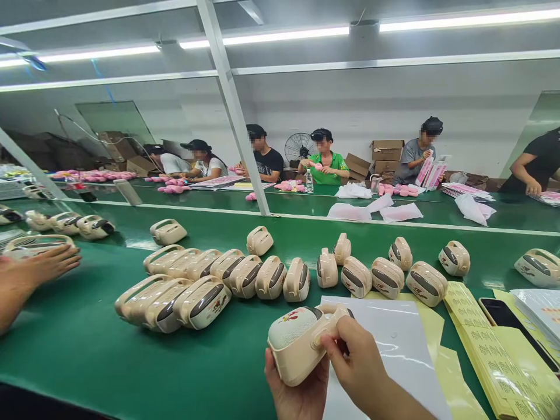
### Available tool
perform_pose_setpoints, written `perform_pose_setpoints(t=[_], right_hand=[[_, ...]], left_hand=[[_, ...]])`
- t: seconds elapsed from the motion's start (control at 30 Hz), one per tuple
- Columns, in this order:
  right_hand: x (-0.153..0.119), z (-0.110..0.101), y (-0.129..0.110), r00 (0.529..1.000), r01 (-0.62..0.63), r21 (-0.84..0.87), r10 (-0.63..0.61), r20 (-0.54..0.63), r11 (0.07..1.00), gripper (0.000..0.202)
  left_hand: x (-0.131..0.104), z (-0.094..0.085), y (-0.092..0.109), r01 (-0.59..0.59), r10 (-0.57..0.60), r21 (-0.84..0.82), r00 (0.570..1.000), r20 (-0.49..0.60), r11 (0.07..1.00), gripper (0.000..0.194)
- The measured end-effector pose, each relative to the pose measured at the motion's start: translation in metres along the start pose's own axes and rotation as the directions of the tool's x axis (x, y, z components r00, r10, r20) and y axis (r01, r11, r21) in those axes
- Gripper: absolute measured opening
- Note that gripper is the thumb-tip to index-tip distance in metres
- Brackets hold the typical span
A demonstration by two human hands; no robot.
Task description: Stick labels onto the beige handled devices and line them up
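Note:
A cream portable speaker [294,347] with a pale mesh face and a red printed pattern is held tilted just above the bench front. My left hand [300,388] cups it from below, fingers wrapped round its lower body. My right hand [361,361] grips its handle end, with the thumb pressed by the round handle joint and the fingers curled over the handle. Under and behind my right hand lies a glossy white sheet [406,344]. Close behind the held speaker stands a group of similar speakers [203,303], with several more to the right.
Yellow label sheets [485,344] and a dark phone [511,324] lie at the right. At far left, another person's hand [48,262] touches a speaker. A white post [236,111] rises mid-bench. Across the green bench [205,373], several people handle pink items [291,185].

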State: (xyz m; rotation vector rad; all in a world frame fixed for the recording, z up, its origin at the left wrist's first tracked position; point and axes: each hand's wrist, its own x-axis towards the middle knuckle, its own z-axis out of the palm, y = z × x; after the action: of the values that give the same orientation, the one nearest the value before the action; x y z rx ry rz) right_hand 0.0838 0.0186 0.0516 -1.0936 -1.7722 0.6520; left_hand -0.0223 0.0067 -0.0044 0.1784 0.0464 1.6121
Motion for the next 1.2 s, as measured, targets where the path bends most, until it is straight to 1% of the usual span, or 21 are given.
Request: perform_pose_setpoints(t=[0.1,0.17,0.23,0.3,0.4,0.47,0.5,0.53,0.57,0.6,0.63,0.67,0.7,0.77,0.83,0.9,0.93,0.97,1.03,1.1,1.2], right_hand=[[0.003,-0.006,-0.004,1.0,0.026,-0.081,-0.025,0.019,0.996,0.024],[0.006,-0.008,-0.004,1.0,-0.014,-0.059,0.015,0.027,0.998,0.024],[0.008,-0.008,-0.001,1.0,-0.017,-0.02,0.017,0.007,1.0,0.025],[0.008,-0.007,0.003,0.997,0.069,0.015,-0.068,-0.021,0.998,0.026],[0.004,-0.008,0.009,0.966,0.258,0.011,-0.258,-0.024,0.966,0.025],[0.0,-0.009,0.009,0.958,0.284,0.002,-0.284,-0.04,0.959,0.023],[-0.002,-0.009,0.008,0.969,0.241,0.015,-0.239,-0.062,0.97,0.023],[-0.004,-0.009,0.006,0.985,0.158,0.053,-0.154,-0.076,0.986,0.023],[-0.006,-0.008,0.005,0.997,0.041,0.118,-0.033,-0.068,0.992,0.026],[-0.007,-0.008,0.003,0.994,-0.096,0.2,0.104,-0.03,0.975,0.03],[-0.008,-0.007,0.002,0.972,-0.232,0.282,0.233,0.032,0.931,0.034],[-0.007,-0.007,0.002,0.936,-0.351,0.352,0.337,0.103,0.868,0.039],[-0.006,-0.007,0.002,0.896,-0.443,0.404,0.408,0.173,0.8,0.044],[-0.003,-0.006,0.004,0.833,-0.552,0.465,0.485,0.266,0.693,0.051],[0.0,-0.005,0.008,0.788,-0.611,0.495,0.531,0.311,0.617,0.055],[0.001,-0.005,0.011,0.76,-0.642,0.52,0.557,0.334,0.563,0.057],[0.0,-0.005,0.012,0.759,-0.641,0.535,0.558,0.334,0.55,0.057],[-0.001,-0.006,0.011,0.768,-0.63,0.549,0.549,0.331,0.55,0.057],[-0.005,-0.009,0.009,0.806,-0.583,0.562,0.505,0.309,0.586,0.054],[-0.009,-0.013,0.006,0.849,-0.524,0.549,0.451,0.275,0.652,0.048],[-0.01,-0.018,0.001,0.891,-0.449,0.519,0.411,0.195,0.727,0.043]], left_hand=[[0.0,0.003,0.003,0.061,-0.059,-0.034,0.997,0.054,0.998,0.036],[0.001,0.007,0.004,0.084,-0.082,-0.016,0.992,0.094,0.996,0.038],[0.001,0.01,0.003,0.069,-0.071,0.025,0.988,0.137,0.997,0.039],[0.0,0.013,0.001,0.011,-0.023,0.065,0.982,0.185,0.998,0.041],[-0.002,0.016,-0.001,-0.025,0.005,0.084,0.973,0.232,0.996,0.043],[-0.003,0.016,-0.001,-0.026,0.009,0.07,0.973,0.231,0.997,0.042],[-0.004,0.016,-0.001,-0.019,0.007,0.061,0.979,0.203,0.998,0.041],[-0.004,0.016,-0.001,-0.009,0.001,0.048,0.988,0.157,0.999,0.039],[-0.005,0.016,0.0,0.002,-0.005,0.039,0.996,0.09,0.999,0.036],[-0.005,0.015,0.001,0.001,-0.001,0.034,1.0,0.008,0.999,0.034],[-0.005,0.015,0.001,-0.015,0.018,0.039,0.996,-0.083,0.999,0.032],[-0.004,0.014,0.002,-0.052,0.062,0.058,0.984,-0.17,0.997,0.031],[-0.003,0.013,0.003,-0.099,0.119,0.092,0.962,-0.244,0.991,0.033],[-0.002,0.008,0.005,-0.162,0.217,0.18,0.911,-0.352,0.97,0.041],[-0.001,-0.003,0.008,-0.172,0.268,0.258,0.874,-0.406,0.951,0.048],[-0.003,-0.018,0.013,-0.177,0.304,0.319,0.859,-0.411,0.931,0.053],[-0.004,-0.026,0.016,-0.179,0.31,0.339,0.869,-0.386,0.924,0.056],[-0.005,-0.032,0.018,-0.171,0.296,0.349,0.891,-0.343,0.921,0.059],[-0.006,-0.04,0.023,-0.141,0.229,0.328,0.942,-0.246,0.934,0.06],[-0.005,-0.037,0.025,-0.126,0.173,0.257,0.97,-0.168,0.958,0.051],[-0.003,-0.021,0.021,-0.094,0.103,0.122,0.992,-0.069,0.988,0.038]])
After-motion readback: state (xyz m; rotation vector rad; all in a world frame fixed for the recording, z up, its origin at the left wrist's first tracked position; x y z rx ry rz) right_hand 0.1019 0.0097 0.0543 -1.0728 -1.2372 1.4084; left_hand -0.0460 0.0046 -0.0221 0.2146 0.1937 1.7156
